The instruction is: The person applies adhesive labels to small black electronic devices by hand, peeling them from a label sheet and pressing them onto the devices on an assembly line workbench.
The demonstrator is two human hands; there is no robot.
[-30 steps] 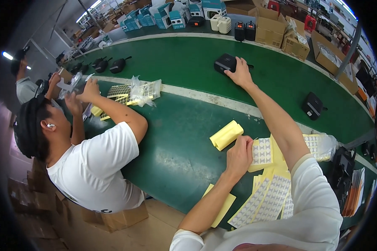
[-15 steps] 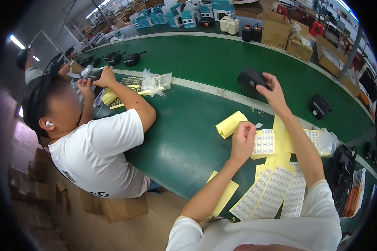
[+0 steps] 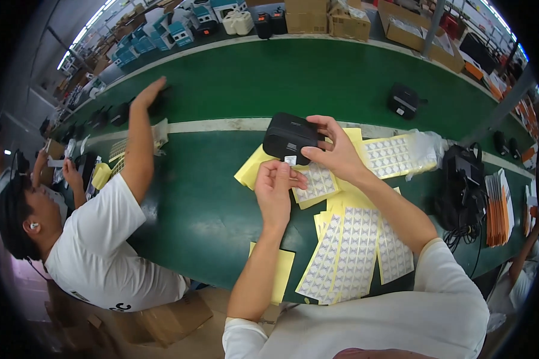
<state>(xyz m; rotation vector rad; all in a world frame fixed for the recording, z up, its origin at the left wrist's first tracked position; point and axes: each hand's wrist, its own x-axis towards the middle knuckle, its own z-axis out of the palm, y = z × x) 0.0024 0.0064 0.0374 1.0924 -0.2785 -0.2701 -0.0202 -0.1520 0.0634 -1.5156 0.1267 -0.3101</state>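
Small black device [image 3: 288,136] is held just above the green table [image 3: 221,203], centre frame, over the yellow sheets. Right hand [image 3: 335,152] grips it from the right side, fingers curled round the body, thumb on the near face. A small white sticker [image 3: 290,160] sits at the device's lower edge. Left hand [image 3: 275,188] is right below it, thumb and forefinger pressed together at the sticker; can't tell if the sticker is already stuck down or still pinched.

Directly under the hands: a yellow backing sheet with white labels [image 3: 317,182]. More label sheets [image 3: 356,251] fan out toward the near table edge, another label sheet [image 3: 395,155] lies to the right, partly under clear plastic. A bare yellow sheet [image 3: 281,272] hangs over the near edge.

Farther out: a second black device [image 3: 404,100] on the belt well apart to the right, a black bag with cables [image 3: 461,185] at far right, cardboard boxes [image 3: 347,21] along the far side. On the left a co-worker in a white t-shirt [image 3: 102,251] reaches an arm across the belt.
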